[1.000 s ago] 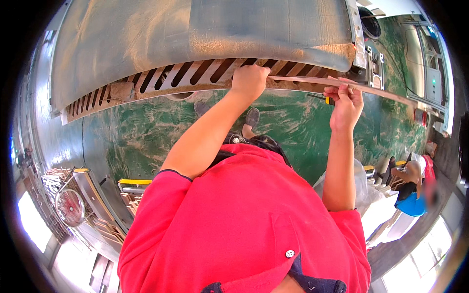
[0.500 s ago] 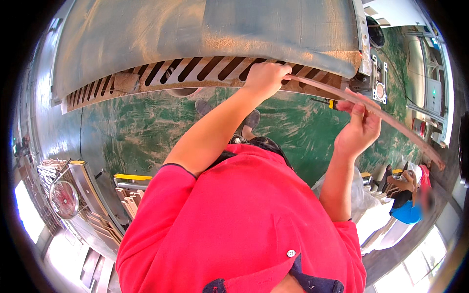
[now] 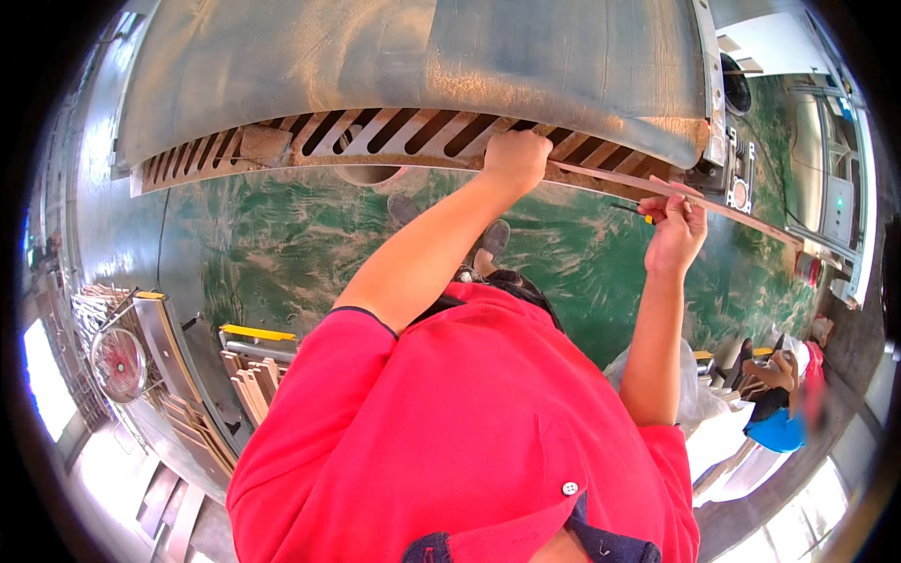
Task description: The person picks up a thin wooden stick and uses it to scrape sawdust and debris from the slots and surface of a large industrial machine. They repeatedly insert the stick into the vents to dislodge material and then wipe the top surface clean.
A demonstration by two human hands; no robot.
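Note:
A long, thin wooden strip (image 3: 746, 220) runs rightward from my left hand, along the front of a slotted metal edge. My left hand (image 3: 518, 159) is closed around its left end, at the slots. Farther along, my right hand (image 3: 678, 230) grips the strip from below, with fingertips showing above it. A small dark thing with a yellow end (image 3: 649, 219) appears beside my right fingers; I cannot tell whether they touch it. Ahead of both hands spreads a wide grey machine bed (image 3: 563, 56) dusted with sawdust, above the slotted edge (image 3: 328, 139).
The green floor (image 3: 310, 253) is streaked with dust. A small block (image 3: 266, 144) lies on the slots. Wooden pieces (image 3: 251, 389) and a round fan (image 3: 119, 373) stand at lower left. Another person in blue (image 3: 777, 430) is at the lower right.
The strip's far end has swung up and away from me, bringing the strip closer to the slotted edge. My right hand has moved forward and a little left with it.

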